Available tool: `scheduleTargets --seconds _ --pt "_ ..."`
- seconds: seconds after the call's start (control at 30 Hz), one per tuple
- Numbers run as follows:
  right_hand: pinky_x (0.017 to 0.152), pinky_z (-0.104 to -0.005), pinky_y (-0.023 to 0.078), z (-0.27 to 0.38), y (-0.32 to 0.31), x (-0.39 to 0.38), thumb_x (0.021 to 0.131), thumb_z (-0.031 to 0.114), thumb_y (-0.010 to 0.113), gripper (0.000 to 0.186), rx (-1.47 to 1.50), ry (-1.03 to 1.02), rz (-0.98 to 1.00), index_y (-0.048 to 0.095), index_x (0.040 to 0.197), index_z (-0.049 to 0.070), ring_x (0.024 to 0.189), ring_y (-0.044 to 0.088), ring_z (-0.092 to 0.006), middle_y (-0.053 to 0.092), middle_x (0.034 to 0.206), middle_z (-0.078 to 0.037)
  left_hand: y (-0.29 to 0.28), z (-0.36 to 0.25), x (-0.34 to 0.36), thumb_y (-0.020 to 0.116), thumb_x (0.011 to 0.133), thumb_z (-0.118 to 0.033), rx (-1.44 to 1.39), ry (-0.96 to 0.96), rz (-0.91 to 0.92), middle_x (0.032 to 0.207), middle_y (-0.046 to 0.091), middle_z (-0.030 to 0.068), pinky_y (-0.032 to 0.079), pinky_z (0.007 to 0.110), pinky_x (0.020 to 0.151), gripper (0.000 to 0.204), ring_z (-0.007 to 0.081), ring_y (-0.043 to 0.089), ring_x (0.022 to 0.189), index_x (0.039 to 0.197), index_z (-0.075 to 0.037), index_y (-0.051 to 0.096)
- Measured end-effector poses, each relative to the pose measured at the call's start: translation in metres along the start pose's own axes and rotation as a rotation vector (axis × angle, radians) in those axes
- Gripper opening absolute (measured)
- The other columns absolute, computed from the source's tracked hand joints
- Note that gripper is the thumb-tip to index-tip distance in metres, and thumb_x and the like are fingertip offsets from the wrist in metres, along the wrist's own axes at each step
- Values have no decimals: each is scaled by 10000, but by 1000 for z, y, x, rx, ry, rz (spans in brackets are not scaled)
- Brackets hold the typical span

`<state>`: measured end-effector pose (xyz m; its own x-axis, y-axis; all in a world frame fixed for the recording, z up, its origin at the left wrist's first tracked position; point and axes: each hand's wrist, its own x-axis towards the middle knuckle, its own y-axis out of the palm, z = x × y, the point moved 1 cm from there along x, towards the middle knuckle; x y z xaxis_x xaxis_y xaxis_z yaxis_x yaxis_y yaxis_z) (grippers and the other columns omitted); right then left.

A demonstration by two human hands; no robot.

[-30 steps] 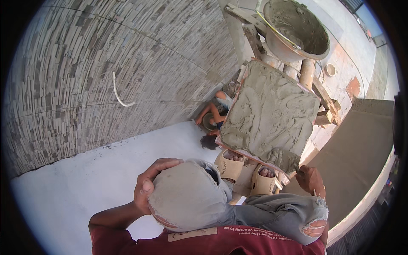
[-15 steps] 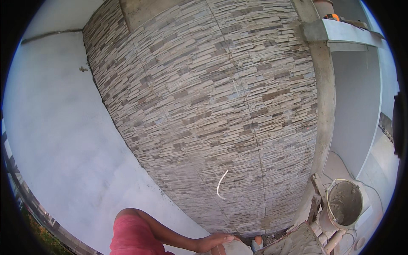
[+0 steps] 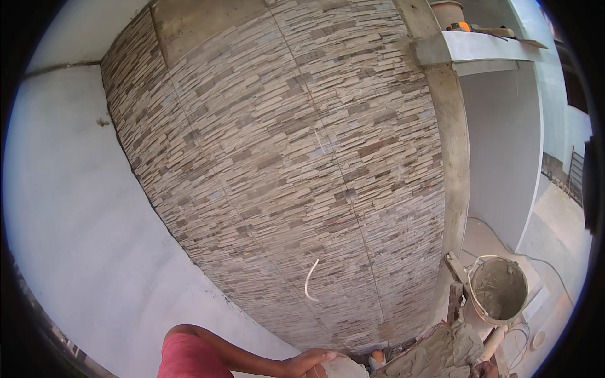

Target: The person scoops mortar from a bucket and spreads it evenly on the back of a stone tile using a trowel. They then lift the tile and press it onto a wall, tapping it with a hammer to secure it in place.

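Note:
My left arm, in a pink sleeve, bends in from the lower edge. At its end my left hand (image 3: 309,361) curls over a pale, rounded thing (image 3: 343,368) whose kind I cannot make out, since the picture's edge cuts it off. No right hand can be made out. To the right of the left hand lies a surface thickly spread with wet grey mortar (image 3: 435,354). Beyond it stands a bucket (image 3: 499,290) with mortar inside and its handle raised. A tiled wall (image 3: 296,164) with a stacked-stone pattern fills the middle.
A short white cable (image 3: 309,280) sticks out of the tiles. On the left is a smooth white wall (image 3: 69,189). Wooden pieces (image 3: 455,302) stand beside the bucket. An orange-and-black tool (image 3: 459,27) lies on a ledge (image 3: 491,47) at upper right. A loose cable (image 3: 548,264) crosses the floor.
The view has shifted, so wall, ledge and bucket appear farther left. My left hand keeps its hold on the pale thing. More of the mortar-covered surface shows.

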<state>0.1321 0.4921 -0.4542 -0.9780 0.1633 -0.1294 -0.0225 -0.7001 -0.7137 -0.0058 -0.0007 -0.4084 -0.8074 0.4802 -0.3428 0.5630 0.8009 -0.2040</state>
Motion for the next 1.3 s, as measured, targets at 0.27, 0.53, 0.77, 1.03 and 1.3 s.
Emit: scheduleTargets --seconds 0.27,0.53,0.77,1.03,1.3 --pt "807 -520 498 -15 -34 118 919 115 620 310 -219 -63 -653 516 1196 24 934 626 -458 609 1085 -229 1 -49 -28 431 970 -639 -256 -169 105 1322 601 209 439 416 1071 829 281 601 1201 1359 88 521" --pt "829 -488 520 -60 -23 114 927 198 622 308 -214 84 -569 554 1156 3 960 654 -444 676 1050 -254 15 -67 -37 410 936 -737 -188 -55 107 1355 556 217 435 467 1080 927 316 549 1274 1340 88 532" --pt "787 -461 519 -10 13 34 876 157 651 263 -133 131 -28 610 1103 31 903 674 -404 694 971 -218 8 -61 -38 318 949 -771 -194 -97 122 1365 536 217 427 483 1092 961 317 523 1300 1353 79 514" --pt "744 -421 546 -6 120 23 842 122 631 254 -479 -271 191 619 1086 51 891 663 -304 638 907 -100 7 -67 -26 312 948 -773 -130 -50 212 1366 534 220 428 482 1091 959 320 522 1300 1355 70 519" --pt "762 -405 550 -24 104 -7 822 99 604 288 -509 -301 457 669 1100 64 901 669 -288 664 872 -93 7 -62 -33 329 953 -729 -143 -12 162 1364 533 231 425 509 1091 919 348 514 1309 1347 81 513"
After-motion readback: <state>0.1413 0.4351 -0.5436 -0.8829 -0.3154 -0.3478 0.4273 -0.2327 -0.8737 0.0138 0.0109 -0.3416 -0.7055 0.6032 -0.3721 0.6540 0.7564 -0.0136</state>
